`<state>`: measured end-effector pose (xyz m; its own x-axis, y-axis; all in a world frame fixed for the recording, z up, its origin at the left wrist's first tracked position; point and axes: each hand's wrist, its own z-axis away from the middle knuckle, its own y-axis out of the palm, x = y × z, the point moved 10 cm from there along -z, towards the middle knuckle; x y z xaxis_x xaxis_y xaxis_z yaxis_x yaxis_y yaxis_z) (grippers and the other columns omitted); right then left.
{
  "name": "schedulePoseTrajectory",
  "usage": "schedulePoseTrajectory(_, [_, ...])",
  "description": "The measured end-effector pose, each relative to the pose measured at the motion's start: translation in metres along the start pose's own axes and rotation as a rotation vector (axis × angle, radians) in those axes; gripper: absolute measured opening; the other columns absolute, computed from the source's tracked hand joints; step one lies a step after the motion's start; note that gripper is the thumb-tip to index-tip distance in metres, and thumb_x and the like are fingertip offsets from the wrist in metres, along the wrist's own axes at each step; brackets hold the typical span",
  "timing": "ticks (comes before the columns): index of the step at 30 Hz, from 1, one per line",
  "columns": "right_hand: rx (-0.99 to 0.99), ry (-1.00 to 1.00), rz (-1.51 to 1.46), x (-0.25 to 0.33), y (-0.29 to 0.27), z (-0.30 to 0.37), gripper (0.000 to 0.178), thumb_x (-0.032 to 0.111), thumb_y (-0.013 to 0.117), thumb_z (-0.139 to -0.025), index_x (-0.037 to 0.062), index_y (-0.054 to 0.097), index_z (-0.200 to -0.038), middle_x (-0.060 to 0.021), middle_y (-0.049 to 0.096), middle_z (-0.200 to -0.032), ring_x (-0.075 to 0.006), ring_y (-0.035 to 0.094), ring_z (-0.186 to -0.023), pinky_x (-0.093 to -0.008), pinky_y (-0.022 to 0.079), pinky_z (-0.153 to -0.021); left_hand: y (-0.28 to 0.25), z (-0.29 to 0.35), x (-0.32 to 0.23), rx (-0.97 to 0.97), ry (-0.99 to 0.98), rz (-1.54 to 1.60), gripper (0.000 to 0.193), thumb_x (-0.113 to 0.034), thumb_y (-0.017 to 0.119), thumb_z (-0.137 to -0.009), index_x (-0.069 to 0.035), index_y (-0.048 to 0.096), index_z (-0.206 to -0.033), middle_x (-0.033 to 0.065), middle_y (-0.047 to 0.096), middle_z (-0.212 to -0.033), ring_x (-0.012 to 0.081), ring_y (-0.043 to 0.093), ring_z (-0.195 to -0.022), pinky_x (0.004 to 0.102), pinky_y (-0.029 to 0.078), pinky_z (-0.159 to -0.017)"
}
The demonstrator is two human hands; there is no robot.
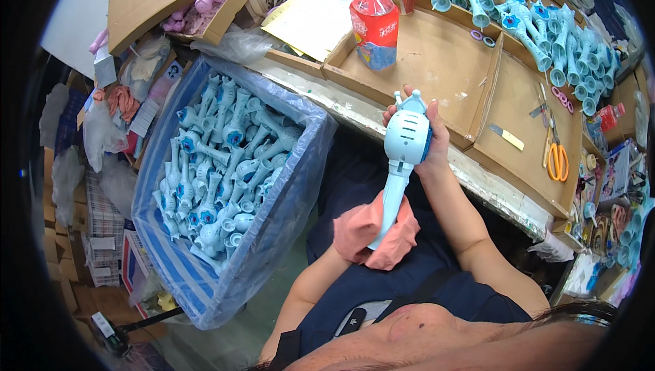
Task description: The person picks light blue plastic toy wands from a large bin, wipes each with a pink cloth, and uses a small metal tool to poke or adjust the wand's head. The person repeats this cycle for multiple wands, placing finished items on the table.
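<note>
A light-blue plastic toy wand (404, 142) with a small crown top and slots in its rounded head is held tilted in front of my body. My right hand (437, 138) is closed round the wand's head from behind, the fingertips showing beside the crown. A salmon-pink cloth (399, 243) wraps about the lower handle. My left hand (349, 243) grips the handle through this cloth, which hides most of its fingers. To the left, a blue bin (232, 289) lined with clear plastic holds many similar wands (205, 166).
Shallow cardboard trays (437, 50) line the bench, with a red-labelled bottle (374, 30), orange-handled scissors (557, 159) and a yellow-handled blade (508, 137). More light-blue wand parts (566, 43) lie piled at far right. A cardboard box (157, 3) with pink parts stands at upper left.
</note>
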<state>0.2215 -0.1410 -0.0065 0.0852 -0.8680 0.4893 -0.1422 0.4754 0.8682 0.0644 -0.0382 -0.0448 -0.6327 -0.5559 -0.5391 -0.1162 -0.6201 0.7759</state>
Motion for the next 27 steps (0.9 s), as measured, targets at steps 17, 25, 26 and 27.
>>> schedulePoseTrajectory(17, [-0.014, 0.173, 0.045, -0.037, 0.011, 0.029, 0.071, 0.050, 0.062, -0.096, -0.0010, 0.041, -0.141, -0.0190, 0.061, -0.124, -0.0317, 0.066, -0.108, -0.0408, 0.057, -0.093, 0.005, -0.020, 0.010, -0.097, -0.051, 0.451, 0.044, -0.048, 0.048, -0.104, -0.005, 0.052, -0.113, 0.0102, 0.062, -0.087, 0.0220, 0.067, -0.077, 0.0360, 0.058, -0.074])
schedulePoseTrajectory(25, [0.031, 0.115, 0.199, -0.018, 0.004, 0.029, 0.082, 0.061, 0.058, -0.094, -0.0026, 0.040, -0.142, -0.0207, 0.062, -0.127, -0.0336, 0.068, -0.109, -0.0426, 0.058, -0.093, 0.055, -0.011, -0.057, -0.069, 0.657, -1.663, 0.020, -0.007, 0.075, -0.081, -0.005, 0.062, -0.096, 0.0091, 0.065, -0.102, 0.0257, 0.067, -0.079, 0.0348, 0.055, -0.069])
schedulePoseTrajectory(26, [0.018, 0.126, 0.246, -0.012, -0.001, 0.032, 0.081, 0.058, 0.062, -0.094, -0.0009, 0.039, -0.145, -0.0169, 0.061, -0.129, -0.0292, 0.066, -0.113, -0.0403, 0.056, -0.093, 0.067, -0.011, -0.053, -0.061, 0.717, -1.991, 0.022, -0.012, 0.077, -0.081, -0.003, 0.064, -0.097, 0.0116, 0.064, -0.108, 0.0258, 0.067, -0.083, 0.0364, 0.054, -0.070])
schedulePoseTrajectory(27, [-0.044, 0.111, 0.346, -0.003, -0.011, 0.037, 0.079, 0.053, 0.064, -0.095, 0.0000, 0.038, -0.147, -0.0149, 0.061, -0.130, -0.0262, 0.064, -0.115, -0.0388, 0.055, -0.094, 0.067, -0.008, -0.064, -0.111, 0.732, -1.705, 0.022, -0.012, 0.076, -0.082, -0.002, 0.065, -0.098, 0.0124, 0.064, -0.107, 0.0253, 0.068, -0.084, 0.0357, 0.054, -0.071])
